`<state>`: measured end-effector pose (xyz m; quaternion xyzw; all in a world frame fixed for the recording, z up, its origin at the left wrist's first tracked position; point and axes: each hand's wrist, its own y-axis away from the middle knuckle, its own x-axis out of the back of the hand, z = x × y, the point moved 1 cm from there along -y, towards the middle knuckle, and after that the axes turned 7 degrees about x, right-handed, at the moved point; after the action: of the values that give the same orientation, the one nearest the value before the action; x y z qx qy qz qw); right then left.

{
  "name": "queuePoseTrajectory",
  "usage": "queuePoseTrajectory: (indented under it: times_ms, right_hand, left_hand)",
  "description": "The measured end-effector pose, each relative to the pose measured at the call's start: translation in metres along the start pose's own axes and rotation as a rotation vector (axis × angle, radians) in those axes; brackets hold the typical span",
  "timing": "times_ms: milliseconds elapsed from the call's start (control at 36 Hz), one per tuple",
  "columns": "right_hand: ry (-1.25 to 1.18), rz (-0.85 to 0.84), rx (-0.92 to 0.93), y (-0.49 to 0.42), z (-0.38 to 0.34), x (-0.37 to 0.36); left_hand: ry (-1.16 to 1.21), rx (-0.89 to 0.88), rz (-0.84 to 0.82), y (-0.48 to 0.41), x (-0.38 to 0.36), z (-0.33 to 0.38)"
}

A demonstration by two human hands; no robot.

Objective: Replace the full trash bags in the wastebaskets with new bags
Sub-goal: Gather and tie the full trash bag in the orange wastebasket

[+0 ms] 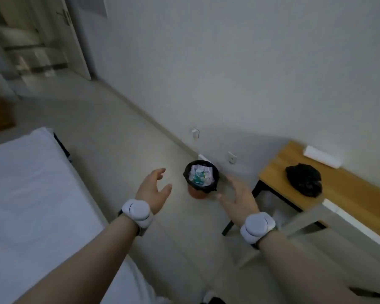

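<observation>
A small round wastebasket (197,193) stands on the floor against the wall, lined with a black trash bag (210,187) whose rim is folded over the top. Paper and bluish rubbish (201,173) fill it. My left hand (155,190) is stretched out to the basket's left, fingers apart, holding nothing. To the basket's right my right hand (238,199) is open too, close to the rim but apart from it. A crumpled black bag (304,179) lies on the wooden table.
A wooden table (279,170) with black legs stands right of the basket, with a white box (321,156) at its back. A bed with white sheets (31,205) fills the left. Wall sockets (232,157) sit low above the basket. An open doorway (31,40) is far left.
</observation>
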<state>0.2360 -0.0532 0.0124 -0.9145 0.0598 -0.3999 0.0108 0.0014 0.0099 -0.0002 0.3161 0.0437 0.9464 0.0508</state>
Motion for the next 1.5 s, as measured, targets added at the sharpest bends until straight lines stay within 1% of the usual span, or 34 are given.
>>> queuePoseTrajectory:
  times_ms: [83,167,194,250,306,333,417,500,639,778,806,917,944,1028,1056,1167,1194,1222,1278,1306,1389,1417,1444,1500]
  right_hand:
    - [-0.001,-0.013,-0.023,-0.032,0.007,-0.005]
    - [-0.006,-0.039,-0.005,-0.081,0.014,-0.008]
    - [-0.008,-0.040,0.024,-0.107,0.018,-0.007]
    - [0.026,-0.060,0.052,-0.131,0.020,-0.005]
    - [0.040,-0.077,0.039,-0.173,0.029,-0.002]
    - [0.045,-0.083,0.016,-0.174,0.030,-0.001]
    - [-0.002,-0.096,0.021,-0.224,0.043,0.000]
    - [-0.025,-0.153,0.011,-0.265,0.052,-0.009]
    - [-0.042,-0.167,-0.025,-0.291,0.048,-0.018]
    - [-0.067,-0.177,-0.066,-0.350,0.046,-0.047]
    - [-0.072,-0.176,-0.078,-0.351,0.044,-0.045]
    - [-0.071,-0.058,-0.168,-0.400,0.044,-0.069]
    - [-0.060,-0.071,-0.183,-0.399,0.042,-0.068]
    - [-0.067,-0.028,-0.314,-0.435,0.039,-0.088]
    - [-0.078,-0.033,-0.326,-0.432,0.037,-0.086]
    - [-0.075,0.005,-0.439,-0.451,0.043,-0.114]
    - [-0.065,-0.014,-0.429,-0.450,0.043,-0.115]
    - [-0.073,-0.018,-0.455,-0.450,0.051,-0.122]
    - [-0.100,0.003,-0.526,-0.450,0.067,-0.127]
    - [-0.085,-0.018,-0.519,-0.448,0.065,-0.128]
    - [-0.086,0.089,-0.657,-0.447,0.073,-0.119]
    - [-0.087,0.088,-0.663,-0.446,0.069,-0.118]
    - [-0.096,0.094,-0.704,-0.445,0.079,-0.118]
    - [-0.111,0.112,-0.727,-0.447,0.090,-0.119]
  left_hand:
    - [-0.020,0.029,0.000,-0.029,-0.005,0.001]
    - [-0.032,0.070,0.012,-0.073,-0.013,0.006]
    - [-0.029,0.068,0.027,-0.097,-0.015,0.009]
    - [-0.030,0.081,0.028,-0.116,-0.017,0.012]
    - [-0.027,0.118,0.031,-0.153,-0.022,0.017]
    - [-0.026,0.138,0.013,-0.152,-0.023,0.018]
    - [-0.048,0.171,-0.012,-0.193,-0.028,0.021]
    - [-0.056,0.219,-0.018,-0.225,-0.031,0.018]
    - [-0.066,0.215,-0.027,-0.254,-0.027,0.016]
    - [-0.069,0.223,-0.058,-0.328,-0.011,0.002]
    - [-0.067,0.216,-0.062,-0.330,-0.011,0.002]
    - [-0.079,0.149,-0.138,-0.404,-0.001,-0.011]
    - [-0.088,0.144,-0.138,-0.405,0.000,-0.010]
    - [-0.105,0.103,-0.245,-0.461,0.014,-0.022]
    - [-0.120,0.099,-0.267,-0.462,0.017,-0.021]
    - [-0.183,0.089,-0.354,-0.521,0.027,-0.037]
    - [-0.184,0.081,-0.339,-0.526,0.028,-0.038]
    - [-0.195,0.081,-0.368,-0.536,0.026,-0.036]
    - [-0.225,0.058,-0.443,-0.559,0.008,-0.034]
    - [-0.228,0.050,-0.456,-0.558,0.008,-0.034]
    - [-0.281,0.000,-0.608,-0.584,-0.032,-0.023]
    - [-0.280,-0.003,-0.619,-0.584,-0.033,-0.021]
    - [-0.292,-0.018,-0.651,-0.591,-0.046,-0.018]
    - [-0.305,-0.024,-0.683,-0.596,-0.058,-0.014]
